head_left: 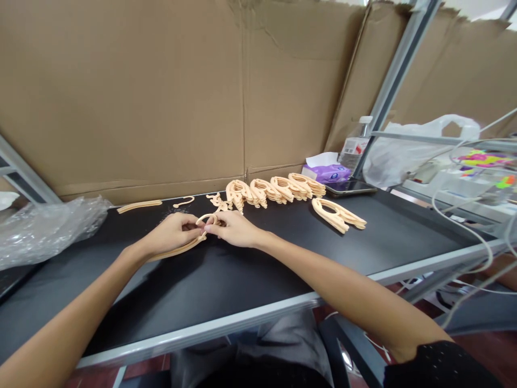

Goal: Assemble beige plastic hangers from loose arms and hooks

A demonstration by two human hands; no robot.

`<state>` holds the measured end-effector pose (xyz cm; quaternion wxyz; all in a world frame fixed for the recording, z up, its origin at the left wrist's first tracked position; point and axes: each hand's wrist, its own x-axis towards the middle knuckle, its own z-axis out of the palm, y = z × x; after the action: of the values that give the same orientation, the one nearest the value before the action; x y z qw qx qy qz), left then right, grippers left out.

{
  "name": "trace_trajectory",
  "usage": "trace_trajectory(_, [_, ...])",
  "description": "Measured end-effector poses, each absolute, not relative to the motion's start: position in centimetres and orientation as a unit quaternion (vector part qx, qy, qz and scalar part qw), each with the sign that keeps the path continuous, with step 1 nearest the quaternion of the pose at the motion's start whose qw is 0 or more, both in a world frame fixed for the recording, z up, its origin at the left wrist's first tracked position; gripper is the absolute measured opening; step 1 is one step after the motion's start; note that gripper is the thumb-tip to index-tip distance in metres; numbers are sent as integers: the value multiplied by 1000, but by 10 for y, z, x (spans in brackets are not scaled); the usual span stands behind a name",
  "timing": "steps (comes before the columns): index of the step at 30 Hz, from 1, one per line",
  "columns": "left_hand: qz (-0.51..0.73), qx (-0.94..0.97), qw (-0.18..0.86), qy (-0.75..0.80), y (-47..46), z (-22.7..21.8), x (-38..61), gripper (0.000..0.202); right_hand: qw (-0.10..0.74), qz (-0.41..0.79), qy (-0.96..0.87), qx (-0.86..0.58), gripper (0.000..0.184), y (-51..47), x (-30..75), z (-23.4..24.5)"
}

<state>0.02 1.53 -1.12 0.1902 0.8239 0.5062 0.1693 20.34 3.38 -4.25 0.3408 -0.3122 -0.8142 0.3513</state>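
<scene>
My left hand (173,234) is closed around a beige plastic hanger arm (180,251), whose curved length sticks out below the palm. My right hand (234,228) pinches a beige hanger hook (207,217) against the end of that arm, and the two hands nearly touch. The exact joint between hook and arm is hidden by my fingers. Just behind my right hand lie several loose hooks (218,201). A single hook (184,201) rests farther left, beside a stack of hanger arms (139,206).
Folded beige hangers (283,188) form a row of piles along the back, with another pile (338,215) nearer on the right. A purple tissue pack (329,171), a bottle (355,145) and a phone (350,187) stand back right. Crumpled clear plastic (52,226) covers the left side.
</scene>
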Motion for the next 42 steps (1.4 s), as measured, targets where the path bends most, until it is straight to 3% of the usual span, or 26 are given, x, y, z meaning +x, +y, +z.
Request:
trace_trajectory(5, [205,812,232,495,13,-6,0,31,345,362,-810,-307,16,39,204,-45])
trace_trajectory(20, [202,833,166,488,12,-9,7,35,368,449,-755,-303,9,48,210,-41])
trace_trajectory(24, [187,828,144,509,15,-8,0,35,305,333,-829,-331,4,50,220,-36])
trace_trajectory(27, [197,824,118,517,18,-7,-8,36,281,218,-874,-332,18,50,227,-33])
trace_trajectory(29, [216,820,109,519,22,-8,-14,37,279,201,-874,-342,21,49,229,-30])
trace_trajectory(42, [237,797,244,500,26,-13,-17,39,452,317,-760,-343,18,50,224,-24])
